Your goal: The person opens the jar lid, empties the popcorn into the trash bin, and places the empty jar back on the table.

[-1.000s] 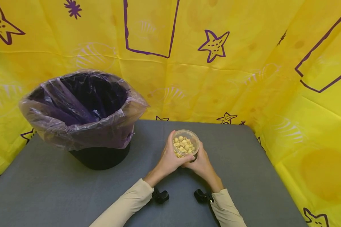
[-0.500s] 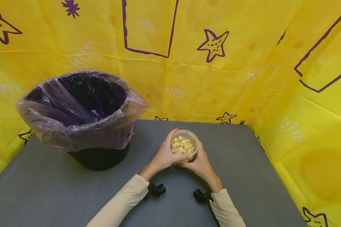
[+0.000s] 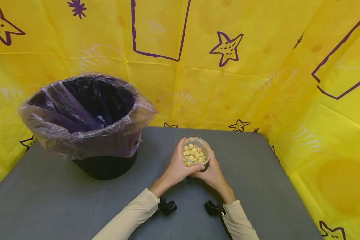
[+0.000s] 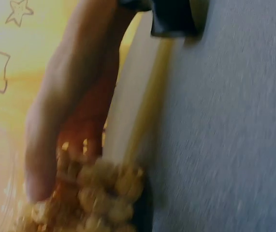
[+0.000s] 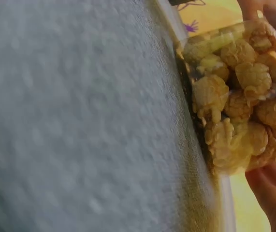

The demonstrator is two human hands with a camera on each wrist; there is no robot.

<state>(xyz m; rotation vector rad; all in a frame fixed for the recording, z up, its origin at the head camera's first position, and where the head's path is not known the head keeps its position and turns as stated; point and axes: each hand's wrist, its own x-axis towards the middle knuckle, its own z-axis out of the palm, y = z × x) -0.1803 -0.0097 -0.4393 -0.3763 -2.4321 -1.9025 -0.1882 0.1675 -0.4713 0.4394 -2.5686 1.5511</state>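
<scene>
A round clear plastic tub [image 3: 202,142] of popcorn [image 3: 193,154] stands upright low over the middle of the table, between my two hands. My left hand [image 3: 177,165] grips its left side, with the thumb across the near side. Around the right side and beneath the left thumb, my right hand [image 3: 213,171] holds it too. In the left wrist view, blurred popcorn [image 4: 104,193] lies just past a finger of the left hand [image 4: 65,92]. Rounded, browned popcorn [image 5: 251,82] shows through the clear wall in the right wrist view, fingers [image 5: 273,191] close against it.
A black bin [image 3: 106,166] lined with a translucent purplish bag [image 3: 87,143] stands at the table's left. Grey cloth covers the table [image 3: 252,173]. Yellow fabric [image 3: 198,100] printed with starfish and fish hangs behind and at the right. Black wrist devices [image 3: 168,207] sit below both hands.
My left hand shifts slightly left around the tub, then returns to about its earlier hold. The right hand and the tub stay nearly in place.
</scene>
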